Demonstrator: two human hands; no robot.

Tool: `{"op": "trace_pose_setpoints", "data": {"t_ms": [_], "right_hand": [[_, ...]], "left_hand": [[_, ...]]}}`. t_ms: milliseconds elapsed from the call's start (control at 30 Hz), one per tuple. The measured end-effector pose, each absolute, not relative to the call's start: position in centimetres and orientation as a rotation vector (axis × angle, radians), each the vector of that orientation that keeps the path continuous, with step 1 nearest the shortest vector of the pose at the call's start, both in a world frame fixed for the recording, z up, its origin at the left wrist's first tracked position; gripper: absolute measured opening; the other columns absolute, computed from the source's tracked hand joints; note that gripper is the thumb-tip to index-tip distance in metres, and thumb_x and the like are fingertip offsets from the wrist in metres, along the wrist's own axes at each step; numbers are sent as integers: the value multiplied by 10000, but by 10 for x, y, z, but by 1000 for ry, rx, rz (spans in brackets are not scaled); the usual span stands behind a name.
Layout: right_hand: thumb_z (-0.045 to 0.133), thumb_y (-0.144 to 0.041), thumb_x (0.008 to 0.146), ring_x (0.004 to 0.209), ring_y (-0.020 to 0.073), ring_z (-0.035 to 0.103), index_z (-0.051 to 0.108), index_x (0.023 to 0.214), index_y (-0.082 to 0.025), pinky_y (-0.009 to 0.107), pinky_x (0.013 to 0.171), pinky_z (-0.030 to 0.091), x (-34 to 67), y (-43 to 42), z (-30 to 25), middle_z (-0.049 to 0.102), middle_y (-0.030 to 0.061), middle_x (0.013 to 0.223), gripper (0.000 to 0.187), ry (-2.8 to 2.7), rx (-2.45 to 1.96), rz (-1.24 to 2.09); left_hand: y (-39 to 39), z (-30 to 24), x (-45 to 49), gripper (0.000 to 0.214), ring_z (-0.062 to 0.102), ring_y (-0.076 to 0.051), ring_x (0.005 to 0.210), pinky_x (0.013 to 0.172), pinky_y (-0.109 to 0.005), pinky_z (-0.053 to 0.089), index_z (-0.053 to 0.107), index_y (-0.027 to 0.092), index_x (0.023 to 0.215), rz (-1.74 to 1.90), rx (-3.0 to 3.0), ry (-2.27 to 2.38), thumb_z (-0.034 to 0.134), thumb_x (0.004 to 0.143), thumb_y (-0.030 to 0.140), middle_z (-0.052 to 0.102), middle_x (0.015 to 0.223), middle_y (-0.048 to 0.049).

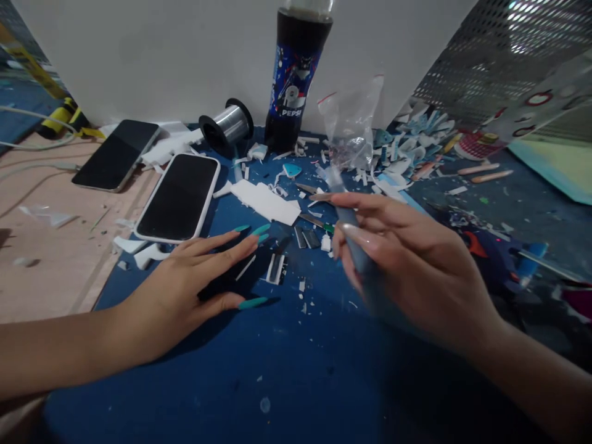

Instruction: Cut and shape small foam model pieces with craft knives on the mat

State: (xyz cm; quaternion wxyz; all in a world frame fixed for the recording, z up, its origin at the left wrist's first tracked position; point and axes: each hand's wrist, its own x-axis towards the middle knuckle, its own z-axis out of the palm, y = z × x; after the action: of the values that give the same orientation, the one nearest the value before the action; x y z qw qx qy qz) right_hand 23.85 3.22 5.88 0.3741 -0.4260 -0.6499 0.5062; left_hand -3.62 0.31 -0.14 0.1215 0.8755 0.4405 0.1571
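My left hand (198,271), with long teal nails, rests on the blue work surface (296,382), its fingers stretched out and apart. Beyond its fingertips lies a small dark strip with white edges (276,269). Held over the right side is my right hand (398,246), closed around a long, flat blue-grey tool (354,237); motion blur hides its exact kind. Two small dark strips (306,237) sit between the hands. Behind them are a cut white sheet piece (266,200) and a thin pointed blade with a green part (319,223).
Two phones, one black (115,154) and one white-cased (180,197), lie at left. A wire spool (229,126) and an upright Pepsi bottle (296,80) stand behind. Scraps pile up (411,145) at back right, near a dark blue glue gun (494,259).
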Motion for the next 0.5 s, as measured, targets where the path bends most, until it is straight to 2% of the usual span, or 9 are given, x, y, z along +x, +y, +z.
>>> {"op": "trace_pose_setpoints", "data": {"t_ms": [67, 133, 167, 233, 300, 367, 433, 500], "right_hand": [[541, -343, 947, 723, 163, 718, 612, 1177, -205, 269, 614, 595, 236, 29, 60, 716, 58, 930, 277, -1414, -927, 1747], [540, -410, 944, 976, 211, 718, 623, 1157, -203, 309, 781, 602, 236, 27, 56, 715, 97, 1114, 308, -1225, -800, 2033], [538, -399, 948, 1005, 213, 711, 624, 1143, -209, 318, 805, 596, 236, 26, 52, 715, 99, 1128, 286, -1159, -764, 2112], [584, -321, 930, 876, 191, 734, 623, 1121, -218, 302, 722, 601, 236, 23, 45, 736, 79, 1025, 221, -1144, -692, 2177], [679, -202, 858, 731, 150, 707, 621, 1057, -231, 250, 609, 567, 234, 16, 40, 713, 26, 892, 210, -1211, -698, 2060], [628, -238, 899, 625, 118, 631, 636, 944, -195, 223, 547, 503, 230, 9, 37, 658, 14, 754, 63, -1368, -720, 1920], [544, -304, 949, 632, 114, 573, 660, 871, -152, 233, 579, 472, 223, 1, 36, 623, 32, 699, 206, -1650, -700, 1793], [524, -350, 962, 687, 113, 552, 674, 852, -130, 235, 646, 467, 217, -7, 33, 610, 44, 722, 287, -1872, -634, 1697]], "left_hand": [[5, 0, -36, 581, 565, -293, 1264, 919, -465, 585, 278, 321, 1500, 521, 2495, 1277, 389, 975, 545, 555, 1409, -76], [8, 2, -35, 570, 612, -268, 1206, 904, -409, 599, 311, 281, 1483, 580, 2480, 1248, 412, 976, 520, 582, 1372, -91], [9, 3, -34, 559, 622, -264, 1189, 907, -401, 598, 327, 255, 1472, 604, 2489, 1229, 413, 980, 505, 596, 1350, -105], [9, 6, -33, 535, 615, -272, 1189, 929, -404, 585, 355, 204, 1448, 646, 2526, 1212, 420, 986, 467, 612, 1314, -132], [4, 9, -32, 563, 590, -290, 1204, 958, -417, 561, 364, 153, 1426, 715, 2574, 1187, 459, 971, 470, 615, 1282, -161], [-5, 12, -31, 608, 566, -297, 1197, 994, -430, 520, 376, 93, 1384, 824, 2629, 1080, 471, 955, 512, 622, 1222, -184], [-15, 15, -30, 523, 563, -273, 1141, 1007, -417, 481, 446, 56, 1279, 867, 2678, 899, 376, 994, 489, 643, 1123, -179], [-20, 17, -28, 383, 598, -230, 981, 906, -365, 501, 523, 95, 1136, 819, 2767, 810, 297, 1032, 386, 674, 976, -120]]}}
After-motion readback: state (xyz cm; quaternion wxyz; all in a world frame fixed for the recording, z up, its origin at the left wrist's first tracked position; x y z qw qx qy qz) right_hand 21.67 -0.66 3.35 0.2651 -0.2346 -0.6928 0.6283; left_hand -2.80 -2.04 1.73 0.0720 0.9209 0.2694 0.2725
